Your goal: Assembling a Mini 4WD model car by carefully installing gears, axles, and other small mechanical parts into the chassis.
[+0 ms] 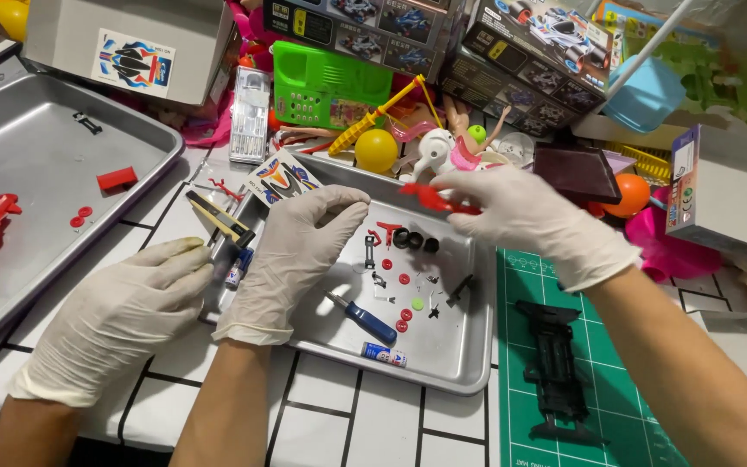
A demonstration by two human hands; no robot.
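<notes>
Nearest, a third gloved hand (pixel 123 316), another person's, rests at 9 o'clock by the metal tray (pixel 475 363). Person's left hand (pixel 291 259) hovers over the tray's left part, fingers curled, tips close together; can't tell if it holds anything. Blue screwdriver (pixel 365 318) lies loose at its 4 o'clock. Farther, the right hand (pixel 529 216) pinches a red plastic part (pixel 430 200) at fingertips. Part's long axis runs 9-to-3; its free end sticks out toward 9 o'clock, apart from the left fingertips, the left hand being nearest.
</notes>
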